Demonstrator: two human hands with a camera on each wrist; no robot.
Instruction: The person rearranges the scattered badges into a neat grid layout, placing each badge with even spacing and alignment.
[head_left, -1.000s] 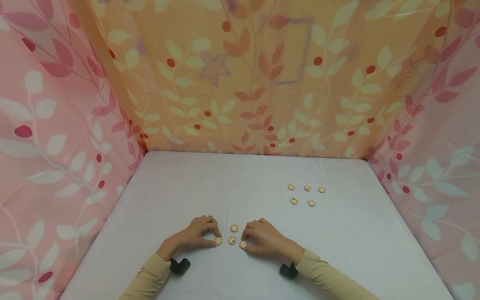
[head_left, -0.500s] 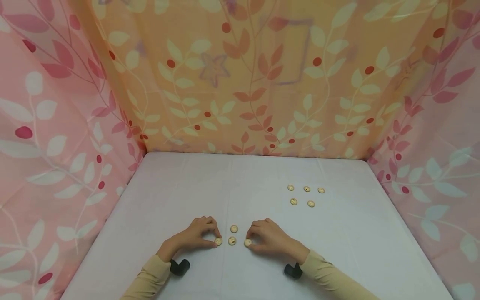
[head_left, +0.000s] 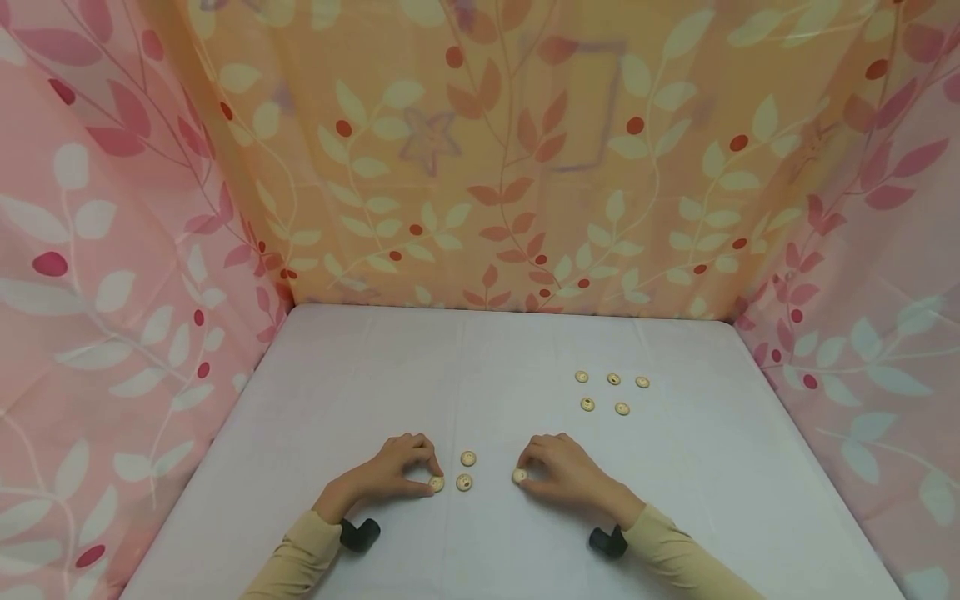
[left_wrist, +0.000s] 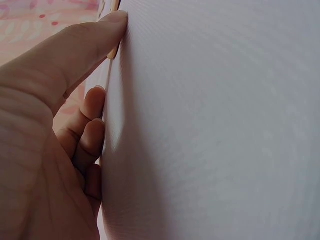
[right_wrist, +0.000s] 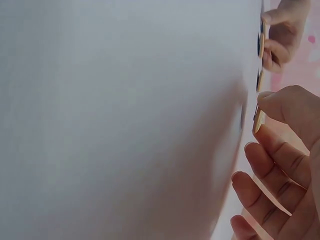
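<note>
My left hand (head_left: 401,467) rests at the table and pinches a round pale wooden button (head_left: 437,483) between thumb and forefinger. In the left wrist view only a thin edge of that button (left_wrist: 113,53) shows under the thumb. To its right lie two more buttons, a far one (head_left: 468,458) and a nearer one (head_left: 464,482) with a dark mark. Farther right, my right hand (head_left: 562,471) grips another wooden button (head_left: 519,476) by its edge. The right wrist view shows this button (right_wrist: 259,120) tilted between thumb and forefinger, close over the cloth, with the other fingers loosely bent.
Several similar buttons lie in two rows at the right back, among them a front one (head_left: 622,408) and a back one (head_left: 582,377). A white cloth covers the table (head_left: 360,358). Leaf-patterned curtains (head_left: 480,167) enclose it on the back and both sides.
My right hand has moved right and slightly away from me with its button, away from the two loose buttons. The left hand stays in place, pinching its button.
</note>
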